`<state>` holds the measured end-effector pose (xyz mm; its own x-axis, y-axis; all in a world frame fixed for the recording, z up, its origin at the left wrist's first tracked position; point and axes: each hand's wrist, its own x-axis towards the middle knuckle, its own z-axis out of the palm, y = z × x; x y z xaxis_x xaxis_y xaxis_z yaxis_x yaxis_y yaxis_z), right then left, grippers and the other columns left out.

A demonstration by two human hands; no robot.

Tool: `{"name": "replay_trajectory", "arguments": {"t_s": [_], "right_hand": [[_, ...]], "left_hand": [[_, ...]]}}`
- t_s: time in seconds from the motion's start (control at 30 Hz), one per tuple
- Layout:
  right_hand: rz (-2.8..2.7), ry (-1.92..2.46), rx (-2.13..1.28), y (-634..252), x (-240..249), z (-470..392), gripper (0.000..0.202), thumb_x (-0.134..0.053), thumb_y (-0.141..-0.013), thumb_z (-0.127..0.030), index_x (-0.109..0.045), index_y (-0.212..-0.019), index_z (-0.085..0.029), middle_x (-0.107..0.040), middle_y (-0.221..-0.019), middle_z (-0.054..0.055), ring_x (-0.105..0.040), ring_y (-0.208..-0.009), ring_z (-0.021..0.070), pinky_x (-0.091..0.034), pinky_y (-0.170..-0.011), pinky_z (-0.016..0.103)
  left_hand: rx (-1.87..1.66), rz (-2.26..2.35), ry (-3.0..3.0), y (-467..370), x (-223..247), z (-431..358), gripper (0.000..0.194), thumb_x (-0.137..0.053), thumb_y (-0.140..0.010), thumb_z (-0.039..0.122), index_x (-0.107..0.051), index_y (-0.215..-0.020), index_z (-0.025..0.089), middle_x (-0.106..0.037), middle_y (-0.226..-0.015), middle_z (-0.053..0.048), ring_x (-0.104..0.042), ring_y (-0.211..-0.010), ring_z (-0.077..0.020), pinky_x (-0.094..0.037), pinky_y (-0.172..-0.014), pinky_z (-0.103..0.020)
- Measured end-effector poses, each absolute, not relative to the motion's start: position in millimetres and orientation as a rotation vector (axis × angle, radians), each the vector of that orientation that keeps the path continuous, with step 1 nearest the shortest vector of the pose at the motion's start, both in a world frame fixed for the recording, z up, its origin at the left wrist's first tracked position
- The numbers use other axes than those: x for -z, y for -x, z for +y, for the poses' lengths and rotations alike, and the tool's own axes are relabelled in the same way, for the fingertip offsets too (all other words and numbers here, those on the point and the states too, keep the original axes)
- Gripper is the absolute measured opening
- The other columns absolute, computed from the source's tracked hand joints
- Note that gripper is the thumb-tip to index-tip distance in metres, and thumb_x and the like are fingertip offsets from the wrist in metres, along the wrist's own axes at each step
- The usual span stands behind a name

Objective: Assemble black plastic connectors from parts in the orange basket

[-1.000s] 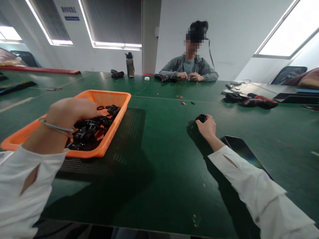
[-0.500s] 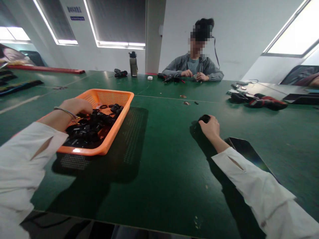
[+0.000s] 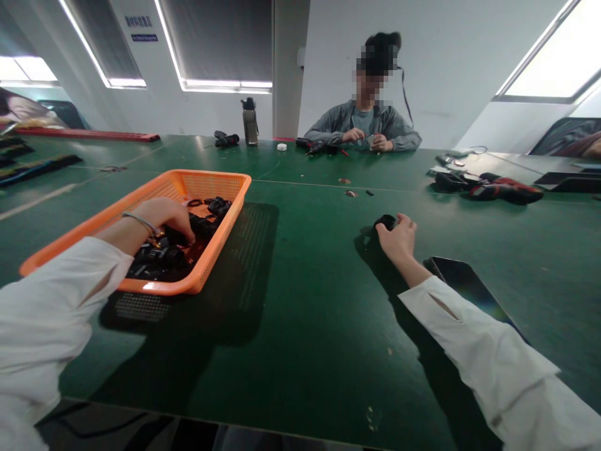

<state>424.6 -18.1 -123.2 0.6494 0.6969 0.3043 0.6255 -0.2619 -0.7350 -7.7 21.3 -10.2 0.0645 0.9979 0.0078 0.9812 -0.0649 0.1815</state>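
Dips the bare left hand (image 3: 171, 219) into shiny black parts (image 3: 162, 257) in a long, perforated orange plastic basket (image 3: 185, 285), with fingertips hidden, so cannot tell whether grasping any. With the bare right hand (image 3: 397, 239), loosely grasps a small round black part (image 3: 385, 221) at the dark-green, faintly glossy tabletop (image 3: 310, 269). Faces white walls (image 3: 441, 69), dark grey panels (image 3: 216, 37) edged with light, and a seated person (image 3: 345, 119) in grey.

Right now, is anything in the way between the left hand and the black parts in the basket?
No, nothing visible is. The orange basket is open on top, and the left hand is inside it, right among the black parts.
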Motion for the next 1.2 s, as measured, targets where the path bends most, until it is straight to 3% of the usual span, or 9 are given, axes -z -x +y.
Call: {"name": "replay_trajectory", "arguments": {"t_s": [0.1,0.17,0.23,0.4,0.57,0.67,0.83,1.03,1.2], "right_hand": [[-0.998,1.923,-0.079,-425,125,-17,0.055,-0.054,-0.066,-0.024,-0.042,-0.117,-0.008,-0.040,-0.120,0.021,-0.040,-0.116,0.0330,-0.033,-0.098,0.046],[-0.980,1.887,-0.048,-425,126,-17,0.055,-0.055,-0.065,-0.024,-0.042,-0.116,-0.009,-0.038,-0.121,0.021,-0.038,-0.117,0.0334,-0.032,-0.099,0.048],[-0.969,1.850,0.002,-425,126,-17,0.055,-0.055,-0.065,-0.023,-0.041,-0.116,-0.009,-0.036,-0.122,0.021,-0.037,-0.118,0.0339,-0.030,-0.100,0.050],[-1.051,1.664,0.289,-422,121,-23,0.053,-0.051,-0.068,-0.021,-0.041,-0.118,-0.006,-0.038,-0.121,0.022,-0.035,-0.119,0.0325,-0.029,-0.102,0.050],[-1.597,1.260,0.443,-399,113,-41,0.038,-0.047,-0.076,-0.023,-0.048,-0.114,-0.017,-0.046,-0.116,0.015,-0.043,-0.113,0.0291,-0.035,-0.098,0.050],[-1.943,1.097,0.177,-372,111,-55,0.023,-0.042,-0.084,-0.025,-0.056,-0.101,-0.020,-0.057,-0.101,0.011,-0.054,-0.098,0.0251,-0.043,-0.089,0.045],[-2.125,1.060,-0.453,-334,112,-73,0.029,-0.035,-0.090,-0.027,-0.059,-0.102,-0.019,-0.065,-0.095,0.008,-0.061,-0.086,0.0191,-0.049,-0.079,0.036],[-2.090,1.175,-0.641,-323,110,-79,0.048,-0.050,-0.082,-0.024,-0.044,-0.129,-0.019,-0.063,-0.112,0.010,-0.060,-0.098,0.0214,-0.046,-0.088,0.041],[-1.979,1.246,-0.669,-325,112,-75,0.032,-0.055,-0.079,-0.026,-0.060,-0.111,-0.022,-0.066,-0.106,0.008,-0.061,-0.097,0.0219,-0.046,-0.089,0.041]], "left_hand": [[0.395,2.234,-2.125,-8,-9,10,0.034,-0.069,-0.067,0.034,-0.065,-0.077,0.002,-0.067,-0.079,-0.010,-0.059,-0.093,-0.0285,-0.044,-0.087,-0.042],[0.292,2.469,-2.124,-19,-24,1,0.057,-0.058,-0.076,0.050,-0.061,-0.095,-0.003,-0.063,-0.102,-0.018,-0.055,-0.104,-0.0335,-0.041,-0.090,-0.047],[0.053,2.546,-2.173,-32,-37,-12,0.060,-0.052,-0.080,0.053,-0.057,-0.106,-0.001,-0.060,-0.110,-0.018,-0.054,-0.106,-0.0338,-0.042,-0.088,-0.047],[-0.283,2.370,-2.609,-81,-45,-64,0.053,-0.046,-0.082,0.054,-0.054,-0.107,0.008,-0.061,-0.100,-0.012,-0.058,-0.099,-0.0307,-0.044,-0.085,-0.043],[0.126,1.766,-2.771,-142,-4,-111,0.044,-0.058,-0.075,0.051,-0.057,-0.103,0.017,-0.063,-0.091,-0.009,-0.064,-0.076,-0.0259,-0.048,-0.063,-0.033],[0.121,1.390,-2.833,-161,31,-111,0.038,-0.061,-0.075,0.047,-0.059,-0.098,0.017,-0.064,-0.089,-0.009,-0.065,-0.076,-0.0266,-0.049,-0.061,-0.032],[-0.104,1.253,-2.829,-161,73,-84,0.049,-0.053,-0.080,0.050,-0.053,-0.111,0.012,-0.064,-0.100,-0.013,-0.064,-0.085,-0.0275,-0.051,-0.070,-0.036],[-0.465,1.101,-2.872,-147,92,-58,0.052,-0.049,-0.080,0.054,-0.050,-0.112,0.013,-0.057,-0.107,-0.012,-0.056,-0.099,-0.0271,-0.046,-0.086,-0.041],[-0.508,1.227,-2.832,-139,98,-52,0.063,-0.053,-0.072,0.062,-0.047,-0.113,0.015,-0.053,-0.108,-0.012,-0.055,-0.097,-0.0287,-0.048,-0.080,-0.040]]}}
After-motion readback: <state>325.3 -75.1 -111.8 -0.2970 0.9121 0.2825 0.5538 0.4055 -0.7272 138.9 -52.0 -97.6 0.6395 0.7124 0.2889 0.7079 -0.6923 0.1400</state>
